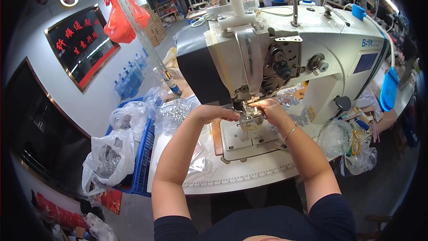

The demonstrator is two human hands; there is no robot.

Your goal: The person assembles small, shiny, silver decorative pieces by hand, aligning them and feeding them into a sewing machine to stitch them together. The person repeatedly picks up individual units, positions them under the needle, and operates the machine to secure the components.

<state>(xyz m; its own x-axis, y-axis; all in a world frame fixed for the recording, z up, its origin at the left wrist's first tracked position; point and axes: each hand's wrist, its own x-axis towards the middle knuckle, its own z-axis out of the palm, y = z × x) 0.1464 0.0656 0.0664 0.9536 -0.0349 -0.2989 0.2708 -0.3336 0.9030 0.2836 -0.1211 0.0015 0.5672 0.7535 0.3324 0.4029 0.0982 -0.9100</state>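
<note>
An industrial sewing machine (pixel 214 58) with a pale body and dark end cover stands before me. Both my hands are at its needle area, under the head. My left hand (pixel 216 113) comes in from the left, fingers pressed together and pointing at the presser foot. On the other side, my right hand (pixel 269 106) has its fingertips pinched close beside the needle, in the lamp light. Between them a small clear, shiny piece (pixel 252 119) shows over the post; its outline is hard to make out. What exactly each hand's fingertips grip is hidden.
Silvery clear-wrapped pieces (pixel 176 115) lie left of the needle on the white table (pixel 249 179). A blue crate (pixel 145 158) with plastic bags (pixel 117 156) adjoins the table's left edge. Right are a wrapped thread bundle (pixel 334 137) and a hanging blue holder (pixel 389 90).
</note>
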